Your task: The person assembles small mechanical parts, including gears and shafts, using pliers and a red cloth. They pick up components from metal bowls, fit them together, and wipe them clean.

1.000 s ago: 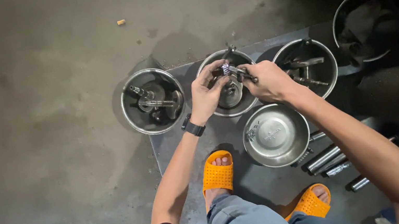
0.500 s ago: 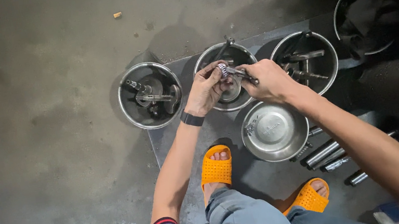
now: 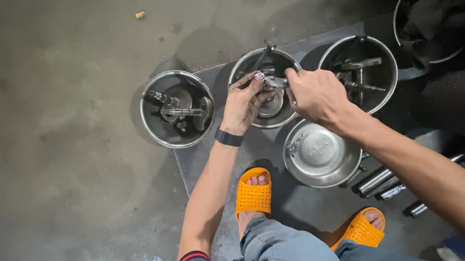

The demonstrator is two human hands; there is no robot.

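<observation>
While both hands point(image 3: 282, 95) grip a metal part point(image 3: 272, 81), bowl rims point(image 3: 256, 122) crowd close.

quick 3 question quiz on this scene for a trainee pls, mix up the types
1. True or false: both hands hold a small metal part over the middle bowl.
2. Which bowl holds almost nothing? A) left bowl B) near bowl C) right bowl
3. Fill in: the left wrist wears a dark ____.

Key: 1 true; 2 B; 3 band
</observation>
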